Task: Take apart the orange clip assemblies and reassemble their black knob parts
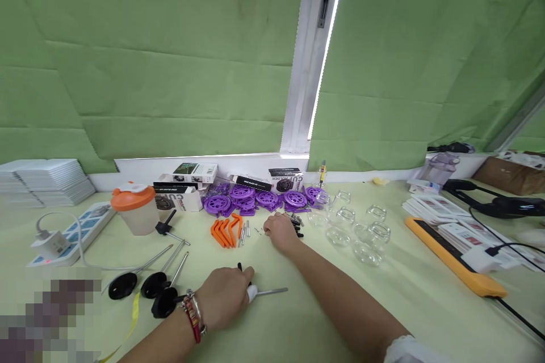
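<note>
My left hand [225, 296], with bracelets at the wrist, is closed around a metal rod with a black handle [272, 291]. Its rod points right, and a white piece shows by my fingertips. Farther forward, my right hand [281, 232] has its fingers bent down at the table among small screws [258, 231]; what they pinch, if anything, is hidden. Black parts and springs [296, 220] lie just right of it. To its left are short metal pins [242, 233] and several orange angled pieces [225, 231]. Purple slotted discs [268, 199] lie in a row behind.
Clear cup-like pieces [346, 215] stand to the right, near an orange power strip [455, 255]. On the left are black round bases with rods [155, 285], an orange-lidded cup [134, 207] and a white power strip [91, 227]. Boxes [196, 172] line the back.
</note>
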A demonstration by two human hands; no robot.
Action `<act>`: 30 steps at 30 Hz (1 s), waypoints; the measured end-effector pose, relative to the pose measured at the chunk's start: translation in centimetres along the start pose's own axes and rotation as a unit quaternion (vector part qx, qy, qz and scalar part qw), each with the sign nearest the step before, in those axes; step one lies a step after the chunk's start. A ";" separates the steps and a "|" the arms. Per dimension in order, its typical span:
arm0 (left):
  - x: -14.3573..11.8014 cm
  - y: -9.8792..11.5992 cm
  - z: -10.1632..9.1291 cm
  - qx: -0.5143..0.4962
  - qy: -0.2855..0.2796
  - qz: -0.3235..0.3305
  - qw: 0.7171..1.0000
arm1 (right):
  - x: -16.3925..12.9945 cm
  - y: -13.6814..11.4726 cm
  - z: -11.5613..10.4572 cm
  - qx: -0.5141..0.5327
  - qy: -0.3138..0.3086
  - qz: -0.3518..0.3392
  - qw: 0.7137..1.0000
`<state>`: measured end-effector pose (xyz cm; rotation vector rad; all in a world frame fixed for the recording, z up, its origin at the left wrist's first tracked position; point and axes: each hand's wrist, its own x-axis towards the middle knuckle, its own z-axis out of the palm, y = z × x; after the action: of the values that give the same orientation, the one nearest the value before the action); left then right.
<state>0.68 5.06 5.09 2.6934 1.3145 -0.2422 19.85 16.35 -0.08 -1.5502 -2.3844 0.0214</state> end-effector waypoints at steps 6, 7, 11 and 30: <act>0.5 -0.3 1.1 -0.007 -0.018 -0.003 1.000 | -2.9 -0.7 -0.3 0.040 -0.017 -0.026 0.999; 0.5 -0.4 1.3 -0.013 -0.018 -0.004 1.000 | -3.5 -0.8 -0.5 0.054 -0.019 -0.028 0.998; 0.8 -0.9 1.2 -0.065 -0.002 -0.019 0.998 | -5.6 -0.6 -0.9 0.157 -0.022 -0.023 0.987; 1.9 -2.0 1.4 -0.694 -0.088 -0.132 0.702 | -7.1 -0.7 -1.0 0.688 0.038 0.168 0.705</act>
<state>0.10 7.51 3.21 1.1521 1.0586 0.3550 22.17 9.54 -0.66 -1.0090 -1.1664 1.3996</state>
